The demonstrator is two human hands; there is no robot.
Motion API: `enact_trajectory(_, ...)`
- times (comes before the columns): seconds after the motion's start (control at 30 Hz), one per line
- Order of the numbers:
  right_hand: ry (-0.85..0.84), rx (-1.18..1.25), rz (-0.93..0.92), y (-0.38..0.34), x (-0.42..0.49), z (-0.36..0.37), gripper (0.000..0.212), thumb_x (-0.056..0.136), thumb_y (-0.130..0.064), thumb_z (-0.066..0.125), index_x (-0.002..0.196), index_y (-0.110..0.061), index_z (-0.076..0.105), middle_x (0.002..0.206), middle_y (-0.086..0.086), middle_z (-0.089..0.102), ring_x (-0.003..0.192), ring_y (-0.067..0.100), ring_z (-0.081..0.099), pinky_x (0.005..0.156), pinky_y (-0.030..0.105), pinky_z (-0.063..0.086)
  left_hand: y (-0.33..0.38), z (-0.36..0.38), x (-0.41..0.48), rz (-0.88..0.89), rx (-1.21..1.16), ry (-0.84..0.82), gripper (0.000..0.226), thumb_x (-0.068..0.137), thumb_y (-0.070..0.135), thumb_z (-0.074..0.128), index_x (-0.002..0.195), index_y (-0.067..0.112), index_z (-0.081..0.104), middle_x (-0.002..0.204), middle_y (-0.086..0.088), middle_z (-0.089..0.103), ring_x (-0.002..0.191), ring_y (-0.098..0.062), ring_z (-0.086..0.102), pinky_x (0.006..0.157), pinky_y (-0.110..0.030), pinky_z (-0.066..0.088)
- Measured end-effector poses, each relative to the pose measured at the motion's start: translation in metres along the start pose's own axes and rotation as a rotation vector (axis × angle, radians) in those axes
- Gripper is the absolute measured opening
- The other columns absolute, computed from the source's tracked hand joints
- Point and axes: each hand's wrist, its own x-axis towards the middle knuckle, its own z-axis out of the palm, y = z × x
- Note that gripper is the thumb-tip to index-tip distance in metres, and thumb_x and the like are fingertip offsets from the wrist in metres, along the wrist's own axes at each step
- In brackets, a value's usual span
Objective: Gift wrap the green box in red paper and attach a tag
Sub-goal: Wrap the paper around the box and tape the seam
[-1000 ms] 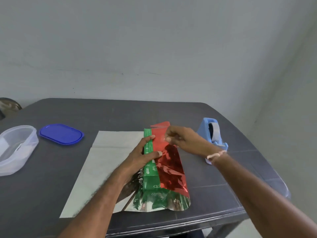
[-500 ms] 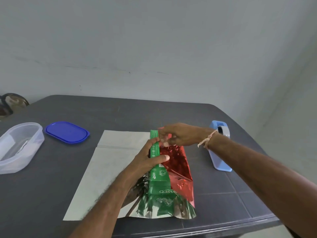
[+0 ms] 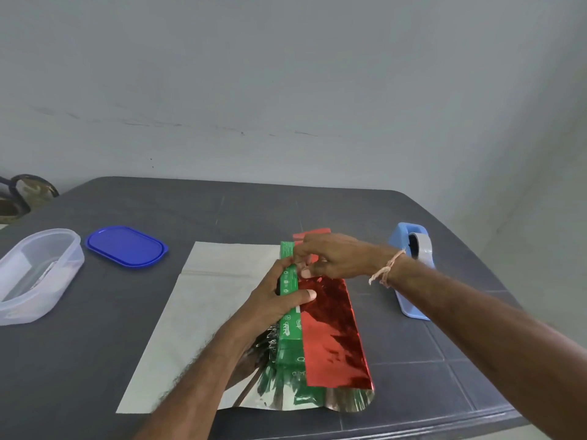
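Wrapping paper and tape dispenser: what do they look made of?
Wrapping paper: looks like metallic foil film, glossy red face, mirror-silver underside reflecting the green box. Tape dispenser: likely moulded plastic, smooth matte light blue.

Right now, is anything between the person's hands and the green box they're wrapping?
Nothing visible. The left hand grips the green box directly; the right hand touches the edge of the red paper lying on it.

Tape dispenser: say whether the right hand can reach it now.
Probably yes: only bare table lies between the right hand and the tape dispenser, though it is busy at the red paper.
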Motion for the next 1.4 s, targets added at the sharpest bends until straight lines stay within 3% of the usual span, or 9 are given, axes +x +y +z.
enact_trajectory(0.13, 0.031, -0.067, 0.008, -0.002, 0.002, 0.006, 0.018, 0.1, -0.037, 0.062, 0.104, -0.02, 0.064, 0.104, -0.003, 0.059, 0.081, -0.001, 0.046, 0.069, 0.024, 0.038, 0.004, 0.001, -0.003, 0.002, 0.024, 0.004, 0.06, 0.087, 0.031, 0.079, 0.132, 0.052, 0.046, 0.119, 0.018, 0.067, 0.094, 0.005, 0.069, 0.075, -0.012, 0.048)
enact_trajectory(0.33, 0.079, -0.107, 0.032, -0.003, 0.001, 0.013, 0.014, 0.097, -0.043, 0.061, 0.099, -0.029, 0.06, 0.102, -0.007, 0.056, 0.088, 0.01, 0.052, 0.064, 0.028, 0.039, 0.004, 0.001, -0.003, -0.003, 0.037, 0.01, 0.061, 0.087, 0.03, 0.079, 0.132, 0.054, 0.045, 0.117, 0.017, 0.068, 0.096, 0.001, 0.07, 0.078, -0.017, 0.05)
enact_trajectory(0.5, 0.099, -0.102, 0.039, -0.002, 0.003, 0.014, 0.015, 0.095, -0.044, 0.065, 0.098, -0.03, 0.061, 0.099, -0.009, 0.055, 0.085, 0.011, 0.055, 0.061, 0.026, 0.037, 0.002, 0.002, -0.001, -0.004, 0.044, 0.02, 0.056, 0.085, 0.03, 0.081, 0.119, 0.061, 0.049, 0.113, 0.017, 0.07, 0.093, 0.002, 0.07, 0.077, -0.016, 0.05)
enact_trajectory(0.67, 0.118, -0.076, 0.04, -0.003, 0.002, 0.014, 0.015, 0.093, -0.043, 0.068, 0.095, -0.03, 0.062, 0.098, -0.008, 0.057, 0.095, 0.012, 0.058, 0.067, 0.032, 0.046, 0.0, 0.002, 0.001, -0.011, 0.052, 0.019, 0.057, 0.085, 0.031, 0.081, 0.117, 0.064, 0.048, 0.116, 0.017, 0.069, 0.095, 0.0, 0.071, 0.082, -0.023, 0.051)
enact_trajectory(0.8, 0.128, -0.074, 0.056, -0.003, 0.002, 0.014, 0.017, 0.093, -0.042, 0.069, 0.1, -0.028, 0.064, 0.1, -0.008, 0.059, 0.084, 0.007, 0.051, 0.062, 0.026, 0.04, -0.001, 0.002, 0.002, -0.005, 0.043, 0.014, 0.057, 0.086, 0.027, 0.081, 0.118, 0.061, 0.049, 0.118, 0.014, 0.07, 0.096, -0.003, 0.072, 0.083, -0.024, 0.054)
enact_trajectory(1.03, 0.16, -0.072, 0.079, -0.001, 0.002, 0.017, 0.025, 0.09, -0.043, 0.073, 0.106, -0.026, 0.064, 0.1, -0.009, 0.059, 0.084, 0.008, 0.053, 0.059, 0.022, 0.035, 0.0, 0.002, 0.002, -0.001, 0.026, 0.002, 0.062, 0.08, 0.035, 0.083, 0.123, 0.063, 0.048, 0.12, 0.014, 0.07, 0.098, -0.005, 0.072, 0.089, -0.031, 0.056)
enact_trajectory(1.2, 0.164, -0.013, 0.148, 0.002, 0.006, 0.017, 0.051, 0.085, -0.045, 0.078, 0.119, -0.02, 0.05, 0.099, -0.005, 0.062, 0.079, 0.012, 0.055, 0.06, 0.029, 0.039, 0.0, 0.001, 0.002, -0.007, 0.009, -0.025, 0.077, 0.073, 0.041, 0.083, 0.135, 0.059, 0.042, 0.129, 0.01, 0.065, 0.1, -0.012, 0.074, 0.094, -0.041, 0.059)
enact_trajectory(1.3, 0.167, 0.046, 0.16, 0.007, 0.007, 0.019, 0.052, 0.083, -0.043, 0.08, 0.118, -0.019, 0.051, 0.096, -0.004, 0.061, 0.078, 0.013, 0.056, 0.066, 0.033, 0.047, 0.001, 0.001, 0.002, -0.008, 0.006, -0.026, 0.076, 0.071, 0.044, 0.083, 0.133, 0.061, 0.042, 0.127, 0.01, 0.066, 0.1, -0.014, 0.074, 0.095, -0.044, 0.059)
enact_trajectory(1.4, 0.181, 0.111, 0.173, 0.012, 0.007, 0.024, 0.047, 0.085, -0.04, 0.08, 0.115, -0.018, 0.052, 0.092, -0.005, 0.062, 0.071, 0.008, 0.055, 0.065, 0.031, 0.045, 0.0, 0.001, 0.003, -0.009, -0.005, -0.025, 0.075, 0.072, 0.042, 0.082, 0.133, 0.061, 0.044, 0.123, 0.01, 0.068, 0.099, -0.014, 0.074, 0.094, -0.045, 0.059)
